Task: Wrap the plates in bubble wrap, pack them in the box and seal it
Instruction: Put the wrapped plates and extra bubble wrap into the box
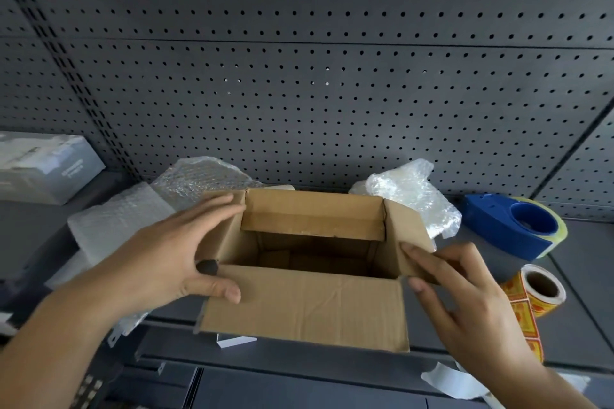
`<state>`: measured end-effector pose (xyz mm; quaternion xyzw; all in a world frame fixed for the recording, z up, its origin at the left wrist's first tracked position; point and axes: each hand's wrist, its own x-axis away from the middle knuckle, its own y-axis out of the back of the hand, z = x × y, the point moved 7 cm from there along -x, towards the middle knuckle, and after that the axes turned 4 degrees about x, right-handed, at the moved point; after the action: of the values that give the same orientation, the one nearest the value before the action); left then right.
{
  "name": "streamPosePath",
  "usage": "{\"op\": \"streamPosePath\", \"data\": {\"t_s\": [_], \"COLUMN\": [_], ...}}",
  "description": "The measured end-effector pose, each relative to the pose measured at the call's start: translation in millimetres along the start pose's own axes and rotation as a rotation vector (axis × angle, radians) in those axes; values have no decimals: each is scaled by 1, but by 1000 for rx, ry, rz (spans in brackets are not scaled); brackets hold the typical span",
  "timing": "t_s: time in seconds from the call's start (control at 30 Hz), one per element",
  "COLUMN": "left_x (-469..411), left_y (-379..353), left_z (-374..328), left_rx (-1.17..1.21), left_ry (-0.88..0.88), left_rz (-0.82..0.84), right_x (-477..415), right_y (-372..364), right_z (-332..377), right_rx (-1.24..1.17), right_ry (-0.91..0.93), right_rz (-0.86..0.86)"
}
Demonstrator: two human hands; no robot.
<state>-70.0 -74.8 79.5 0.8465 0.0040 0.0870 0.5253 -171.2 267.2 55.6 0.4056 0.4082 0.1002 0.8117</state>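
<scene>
Both hands, left (172,256) and right (465,295), spread flaps of an open box (309,305); bubble wrap (412,196) and tape dispenser (511,229) sit behind.

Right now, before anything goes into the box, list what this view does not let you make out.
Head view only:
- Cardboard box: its floor is in shadow, so whether it is fully empty is uncertain.
- Plates: none plainly visible; the bubble wrap bundles may hold them, but the wrap hides the contents.
- Grey carton: print is blurred and it is cut off by the left edge.
- Sticker roll: label text too small.
- Tape dispenser: cut off partly by the right hand.
</scene>
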Motion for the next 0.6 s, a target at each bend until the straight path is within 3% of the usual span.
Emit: {"op": "streamPosePath", "data": {"t_s": [0.17,0.33,0.6], "left_x": [0,-5,-6], "left_y": [-18,-25,-36], "left_z": [-12,-12,-3], "left_rx": [-67,41,230], "left_ry": [26,-31,-87], "left_rz": [81,-17,-162], "right_x": [-3,-7,-8], "right_y": [-5,-13,-30], "right_z": [0,4,12], "right_rx": [-99,-139,-408], "right_ry": [-65,-112,-227], "right_rz": [112,193,293]}}
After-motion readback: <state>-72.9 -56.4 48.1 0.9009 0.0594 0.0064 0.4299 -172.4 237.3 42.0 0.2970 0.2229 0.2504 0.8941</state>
